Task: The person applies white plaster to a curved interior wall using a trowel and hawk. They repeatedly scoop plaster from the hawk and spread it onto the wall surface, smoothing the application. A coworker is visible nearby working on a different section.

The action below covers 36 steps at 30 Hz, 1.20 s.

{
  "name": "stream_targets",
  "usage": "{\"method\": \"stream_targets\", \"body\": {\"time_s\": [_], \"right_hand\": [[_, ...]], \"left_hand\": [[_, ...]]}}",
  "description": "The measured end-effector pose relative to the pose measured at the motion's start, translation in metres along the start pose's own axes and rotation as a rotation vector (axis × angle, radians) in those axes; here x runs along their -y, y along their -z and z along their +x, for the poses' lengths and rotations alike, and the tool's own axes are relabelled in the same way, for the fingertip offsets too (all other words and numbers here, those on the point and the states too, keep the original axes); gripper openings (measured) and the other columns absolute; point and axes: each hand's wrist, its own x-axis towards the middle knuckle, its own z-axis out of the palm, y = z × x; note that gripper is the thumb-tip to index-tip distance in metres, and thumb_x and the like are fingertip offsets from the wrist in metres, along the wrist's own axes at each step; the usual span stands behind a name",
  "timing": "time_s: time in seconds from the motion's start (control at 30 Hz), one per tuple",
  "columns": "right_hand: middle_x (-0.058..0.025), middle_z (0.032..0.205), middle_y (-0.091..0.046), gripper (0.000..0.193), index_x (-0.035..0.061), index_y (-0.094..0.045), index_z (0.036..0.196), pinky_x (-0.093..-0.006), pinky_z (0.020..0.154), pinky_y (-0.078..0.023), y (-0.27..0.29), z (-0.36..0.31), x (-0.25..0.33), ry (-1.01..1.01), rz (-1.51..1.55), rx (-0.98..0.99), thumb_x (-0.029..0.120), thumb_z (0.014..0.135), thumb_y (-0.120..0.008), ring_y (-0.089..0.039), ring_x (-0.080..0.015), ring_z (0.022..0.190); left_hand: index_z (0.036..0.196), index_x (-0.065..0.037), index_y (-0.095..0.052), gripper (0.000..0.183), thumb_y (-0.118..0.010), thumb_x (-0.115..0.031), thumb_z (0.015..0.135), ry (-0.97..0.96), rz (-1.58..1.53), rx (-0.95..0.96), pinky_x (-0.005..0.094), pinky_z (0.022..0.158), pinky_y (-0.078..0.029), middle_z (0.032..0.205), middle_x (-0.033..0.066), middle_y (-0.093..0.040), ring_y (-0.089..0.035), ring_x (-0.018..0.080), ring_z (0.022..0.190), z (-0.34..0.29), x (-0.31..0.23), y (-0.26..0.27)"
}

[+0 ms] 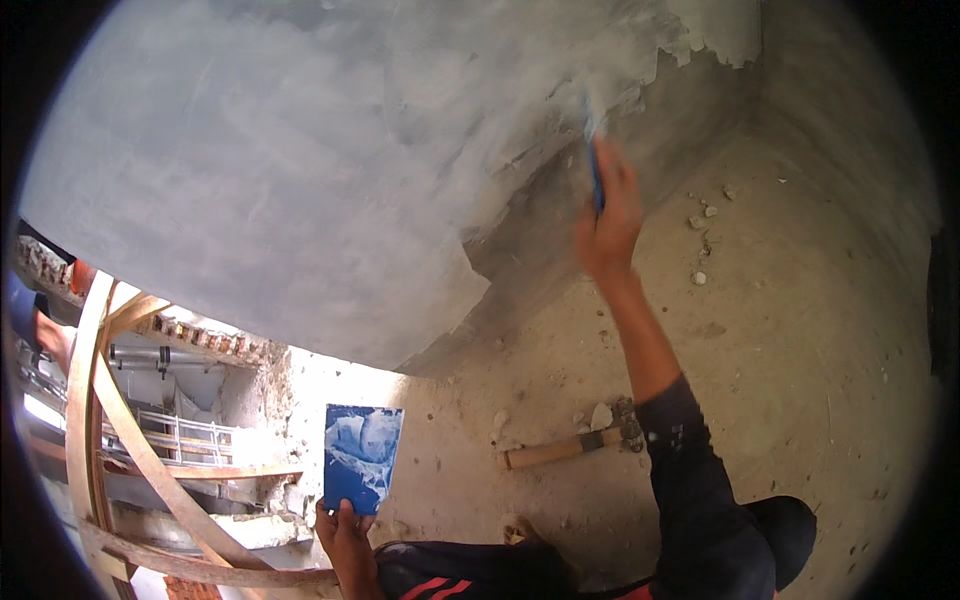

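Observation:
My right hand grips a blue plastic spreader, seen nearly edge-on and a little blurred. Its far end touches the wall along the ragged border between pale grey, smoothed filler and the bare darker surface. Down at the lower left, my left hand holds a flat blue rectangular plate by its near edge, with the thumb on its face. White filler is smeared and heaped over the upper part of that plate. The plate is apart from the wall.
A hammer with a wooden handle lies on the dusty floor, among stone bits. Wooden framing stands at the left, with another person's hand beside it. Broken brickwork and metal rails lie beyond an opening there.

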Motion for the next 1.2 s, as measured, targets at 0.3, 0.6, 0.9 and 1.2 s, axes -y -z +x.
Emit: {"method": "stream_targets", "body": {"time_s": [0.3,0.6,0.9,1.2], "right_hand": [[-0.0224,0.120,-0.049,0.065,0.0068,-0.051,0.123,-0.0431,0.098,-0.039,-0.072,-0.130,0.055,0.020,0.095,0.314,-0.005,0.060,-0.057,-0.048,-0.0389,0.114],[-0.0154,0.117,-0.058,0.052,0.0052,-0.055,0.121,-0.0320,0.080,-0.048,0.009,-0.004,-0.005,0.123,-0.007,-0.019,-0.007,0.072,-0.045,-0.060,-0.0294,0.101],[-0.0140,0.115,-0.057,0.067,0.0170,-0.052,0.125,-0.0350,0.079,-0.048,-0.032,-0.012,0.034,0.107,-0.178,0.219,-0.003,0.062,-0.058,-0.060,-0.0288,0.095],[-0.0176,0.123,-0.047,0.063,0.0070,-0.050,0.124,-0.0400,0.091,-0.043,-0.002,-0.137,0.044,0.140,0.120,0.491,-0.008,0.063,-0.053,-0.049,-0.0345,0.113]], "left_hand": [[0.115,-0.001,-0.041,0.030,-0.051,-0.010,0.089,0.003,0.080,-0.044,0.0261,0.062,-0.053,0.097,0.0099,-0.056,-0.060,0.0160,0.079,0.003,0.007,-0.004],[0.110,-0.003,-0.047,0.023,-0.050,-0.011,0.089,-0.021,0.053,-0.016,0.0271,0.062,-0.050,0.095,0.0066,-0.055,-0.057,0.0138,0.078,-0.004,0.007,0.006],[0.112,0.000,-0.039,0.026,-0.049,-0.007,0.089,-0.054,-0.079,0.077,0.0379,0.075,-0.053,0.103,0.0136,-0.054,-0.060,0.0227,0.089,0.002,0.006,-0.005],[0.115,-0.005,-0.042,0.033,-0.057,-0.011,0.087,-0.098,-0.172,0.219,0.0407,0.074,-0.052,0.102,0.0101,-0.057,-0.061,0.0256,0.087,0.014,0.022,0.012]]}}
